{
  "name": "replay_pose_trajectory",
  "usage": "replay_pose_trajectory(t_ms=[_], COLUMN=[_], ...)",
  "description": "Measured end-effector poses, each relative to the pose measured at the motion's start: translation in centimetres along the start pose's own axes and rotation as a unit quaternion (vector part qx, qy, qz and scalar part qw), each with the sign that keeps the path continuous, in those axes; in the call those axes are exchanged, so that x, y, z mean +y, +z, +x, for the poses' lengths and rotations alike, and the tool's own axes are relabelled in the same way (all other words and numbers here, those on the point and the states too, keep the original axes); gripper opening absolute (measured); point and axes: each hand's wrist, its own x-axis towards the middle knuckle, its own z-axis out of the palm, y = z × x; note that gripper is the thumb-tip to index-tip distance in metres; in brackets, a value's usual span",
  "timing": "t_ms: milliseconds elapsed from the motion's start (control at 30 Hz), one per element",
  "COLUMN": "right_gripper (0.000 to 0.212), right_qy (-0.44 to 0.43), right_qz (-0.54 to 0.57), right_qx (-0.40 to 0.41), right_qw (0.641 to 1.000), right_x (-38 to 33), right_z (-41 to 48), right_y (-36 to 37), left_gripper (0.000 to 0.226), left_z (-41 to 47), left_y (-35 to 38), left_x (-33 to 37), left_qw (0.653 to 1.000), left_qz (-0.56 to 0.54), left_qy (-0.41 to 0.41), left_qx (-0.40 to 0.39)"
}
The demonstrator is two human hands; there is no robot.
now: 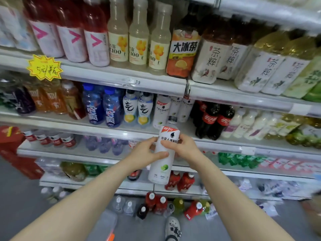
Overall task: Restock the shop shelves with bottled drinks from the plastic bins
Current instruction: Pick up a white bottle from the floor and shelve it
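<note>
Bottle [162, 164], white with a lime picture and a grey cap, held nearly upright in the air before the shelf edge [104, 132], just below a row of matching white bottles [162, 108] on the middle shelf. Left hand [144, 153] curls round its middle from the left, thumb lying across the front; right hand [182, 146] grips the upper label from the right. Cola bottles [212, 119] stand right of the matching row, blue bottles [102, 108] further left; floor bottles [156, 204] cluster near a patterned shoe [172, 228].
</note>
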Motion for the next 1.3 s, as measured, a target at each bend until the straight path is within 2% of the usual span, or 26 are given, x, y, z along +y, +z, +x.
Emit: replay_pose_trajectory(t_ms=[67,133,200,300,367,500,633,733,800,967,1133,1300], right_gripper=[0.049,0.072,0.080,0.061,0.050,0.057,0.057,0.069,0.069,0.052,0.065,0.067], right_qy=[0.009,0.009,0.007,-0.005,-0.019,-0.062,-0.086,-0.107,-0.115,-0.119,-0.108,-0.106], right_qz=[-0.010,-0.021,-0.033,-0.055,-0.080,-0.140,-0.129,-0.118,-0.110,-0.058,-0.038,-0.023], right_qx=[0.001,0.006,0.008,0.011,0.020,0.061,0.088,0.100,0.104,0.121,0.118,0.112], right_qw=[1.000,1.000,0.999,0.998,0.996,0.986,0.984,0.982,0.982,0.984,0.986,0.988], right_x=[0.2,0.6,1.0,1.0,1.0,0.4,0.2,-0.2,-0.2,0.0,1.1,1.8], right_z=[1.3,3.1,5.1,7.3,8.8,11.4,14.0,15.5,16.2,17.9,19.3,20.1], right_y=[-1.2,-2.3,-3.5,-4.9,-5.7,-6.5,-7.3,-7.3,-7.1,-6.4,-5.7,-5.6], left_gripper=[0.063,0.050,0.052,0.063,0.063,0.054,0.062,0.065,0.066,0.072,0.077,0.080], left_z=[1.7,3.7,5.6,8.2,9.8,12.5,14.5,15.8,16.3,17.5,18.2,18.9], left_y=[1.1,2.0,2.7,3.6,4.3,4.9,5.0,4.9,4.8,4.7,5.1,5.7], left_x=[-0.1,0.0,0.1,-0.2,-0.3,-0.1,0.0,-0.1,0.1,-0.1,-0.9,-1.9], left_qw=[1.000,1.000,0.999,0.996,0.994,0.993,0.992,0.992,0.992,0.993,0.991,0.989], left_qz=[0.002,0.000,-0.028,-0.081,-0.098,-0.108,-0.104,-0.099,-0.102,-0.102,-0.129,-0.140], left_qy=[-0.012,-0.016,-0.026,-0.045,-0.056,-0.041,-0.033,-0.033,-0.033,-0.031,-0.044,-0.046], left_qx=[0.002,0.004,0.002,0.006,0.016,0.037,0.059,0.066,0.063,0.042,0.013,-0.002])
